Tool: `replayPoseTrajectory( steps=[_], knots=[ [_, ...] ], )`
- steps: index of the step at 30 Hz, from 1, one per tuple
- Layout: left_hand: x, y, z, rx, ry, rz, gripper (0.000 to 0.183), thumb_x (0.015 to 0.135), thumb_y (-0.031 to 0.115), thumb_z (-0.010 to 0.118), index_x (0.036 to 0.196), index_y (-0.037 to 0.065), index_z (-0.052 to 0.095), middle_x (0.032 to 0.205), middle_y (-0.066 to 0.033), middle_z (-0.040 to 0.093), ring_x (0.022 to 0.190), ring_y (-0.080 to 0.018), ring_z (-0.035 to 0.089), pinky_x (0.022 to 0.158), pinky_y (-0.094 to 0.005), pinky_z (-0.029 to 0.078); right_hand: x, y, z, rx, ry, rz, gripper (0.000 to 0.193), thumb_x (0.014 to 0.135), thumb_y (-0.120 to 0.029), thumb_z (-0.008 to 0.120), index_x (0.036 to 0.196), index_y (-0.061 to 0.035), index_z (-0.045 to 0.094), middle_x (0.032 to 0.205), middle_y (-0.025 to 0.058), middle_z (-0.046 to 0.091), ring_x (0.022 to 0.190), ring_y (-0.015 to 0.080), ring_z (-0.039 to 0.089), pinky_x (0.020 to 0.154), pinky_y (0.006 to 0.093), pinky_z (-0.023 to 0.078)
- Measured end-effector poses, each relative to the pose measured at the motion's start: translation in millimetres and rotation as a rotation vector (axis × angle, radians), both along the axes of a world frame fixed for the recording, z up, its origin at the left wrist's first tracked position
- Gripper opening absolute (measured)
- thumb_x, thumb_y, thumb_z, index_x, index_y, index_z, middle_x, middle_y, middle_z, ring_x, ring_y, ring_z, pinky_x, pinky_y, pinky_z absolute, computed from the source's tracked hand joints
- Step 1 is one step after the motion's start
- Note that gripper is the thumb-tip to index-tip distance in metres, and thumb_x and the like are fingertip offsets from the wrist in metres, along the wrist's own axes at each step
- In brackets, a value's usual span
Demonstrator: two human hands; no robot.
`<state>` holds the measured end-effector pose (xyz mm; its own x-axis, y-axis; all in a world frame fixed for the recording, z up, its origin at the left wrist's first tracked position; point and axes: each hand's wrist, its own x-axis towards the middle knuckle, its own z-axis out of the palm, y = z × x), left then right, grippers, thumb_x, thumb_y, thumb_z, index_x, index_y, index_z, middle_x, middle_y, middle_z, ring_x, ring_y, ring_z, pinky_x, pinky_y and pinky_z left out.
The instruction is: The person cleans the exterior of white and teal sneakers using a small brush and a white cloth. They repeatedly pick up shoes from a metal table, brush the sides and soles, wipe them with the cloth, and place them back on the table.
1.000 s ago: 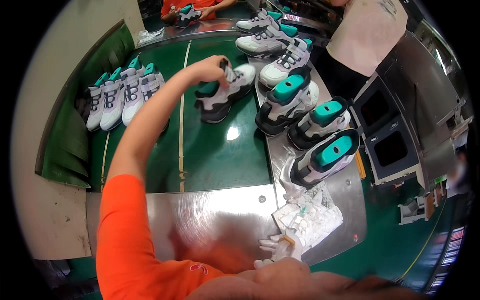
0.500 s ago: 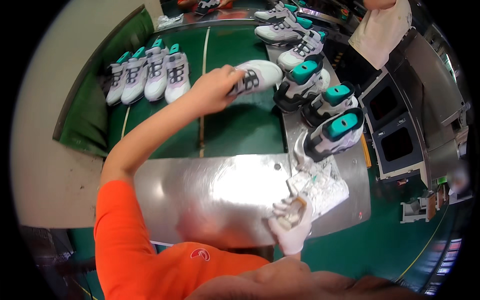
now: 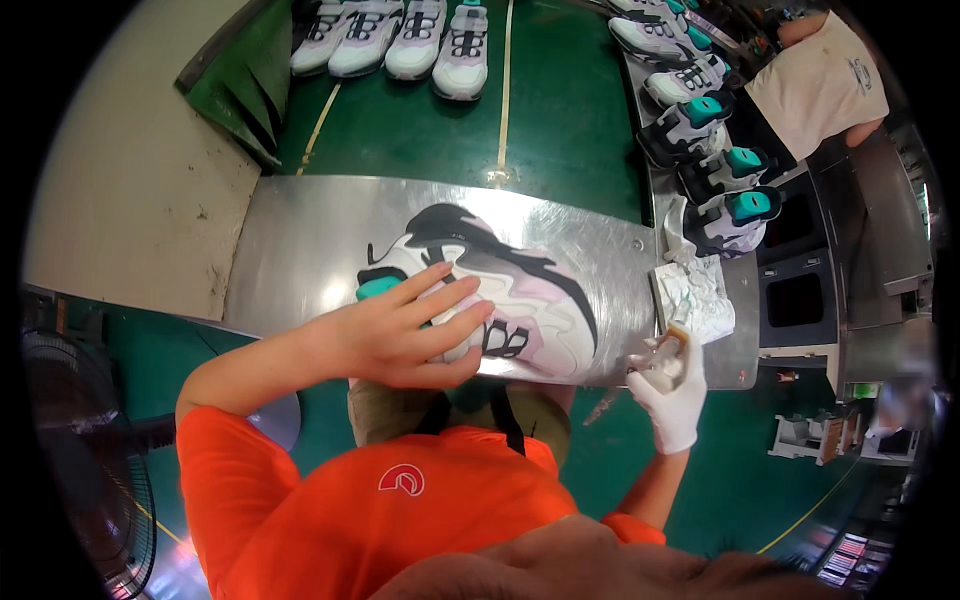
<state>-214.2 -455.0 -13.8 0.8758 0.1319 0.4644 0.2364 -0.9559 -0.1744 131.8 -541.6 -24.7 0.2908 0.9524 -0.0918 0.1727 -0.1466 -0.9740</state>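
A white, black and lilac sneaker (image 3: 545,310) lies on its side across the metal ledge (image 3: 310,230), its toe to the right. Teal plastic shows at its opening, by the heel. My bare left hand (image 3: 420,330) grips its upper near the straps, fingers draped over the side. My right hand (image 3: 672,385), in a white glove, is curled at the ledge's right front edge. Something small with a tan edge shows at its fingers, too blurred to name. Printed, crumpled paper (image 3: 695,300) lies just beyond that hand.
Several similar sneakers (image 3: 462,55) stand on the green belt (image 3: 570,130) at the far left. More sneakers (image 3: 725,220) with teal inserts line the right rail. A person in a cream shirt (image 3: 820,85) stands beyond. A fan (image 3: 110,480) is at lower left.
My left hand has brought the sneaker from over the belt back to the metal ledge, where it now lies sideways. The view has shifted; my right hand stays by the paper.
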Motion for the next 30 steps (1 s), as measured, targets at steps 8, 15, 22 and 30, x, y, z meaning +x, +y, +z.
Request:
replayPoseTrajectory(
  steps=[8, 15, 22, 30],
  knots=[
    [-4, 6, -1, 0.037, -0.020, -0.004, 0.023, 0.079, 0.017, 0.066, 0.099, 0.019, 0.054, 0.122, -0.0121, 0.057, 0.113, -0.0321, 0.058, 0.097, -0.0476, 0.049, 7, 14, 12, -0.095, -0.104, 0.084, 0.067, 0.069, 0.002, 0.068, 0.131, -0.0034, 0.045, 0.105, 0.0102, 0.059, 0.089, 0.0183, 0.065, 0.072, 0.0284, 0.054],
    [-3, 12, -2, 0.006, -0.043, -0.019, 0.022, 0.081, 0.016, 0.064, 0.099, 0.018, 0.053, 0.119, -0.0115, 0.057, 0.113, -0.0308, 0.056, 0.096, -0.0479, 0.049, 1, 31, 15, -0.188, -0.258, 0.093, 0.057, 0.067, 0.000, 0.073, 0.121, 0.0003, 0.053, 0.092, 0.0070, 0.064, 0.074, 0.0113, 0.061, 0.061, 0.0241, 0.050],
    [-1, 19, -3, -0.077, -0.095, -0.029, 0.019, 0.082, 0.018, 0.064, 0.098, 0.017, 0.054, 0.117, -0.0115, 0.058, 0.112, -0.0308, 0.057, 0.096, -0.0472, 0.048, -13, 44, 48, -0.303, 0.053, 0.209, 0.052, 0.068, -0.004, 0.066, 0.118, 0.0056, 0.056, 0.093, 0.0106, 0.064, 0.073, 0.0157, 0.061, 0.069, 0.0261, 0.048],
    [1, 25, -1, -0.103, -0.072, -0.038, 0.016, 0.086, 0.021, 0.061, 0.098, 0.016, 0.052, 0.117, -0.0118, 0.058, 0.109, -0.0308, 0.059, 0.096, -0.0473, 0.048, -46, 92, 11, 0.086, 0.829, 0.907, 0.112, 0.054, -0.053, 0.076, 0.133, 0.0152, 0.034, 0.116, 0.0285, 0.057, 0.088, 0.0369, 0.062, 0.077, 0.0427, 0.052]
  ],
)
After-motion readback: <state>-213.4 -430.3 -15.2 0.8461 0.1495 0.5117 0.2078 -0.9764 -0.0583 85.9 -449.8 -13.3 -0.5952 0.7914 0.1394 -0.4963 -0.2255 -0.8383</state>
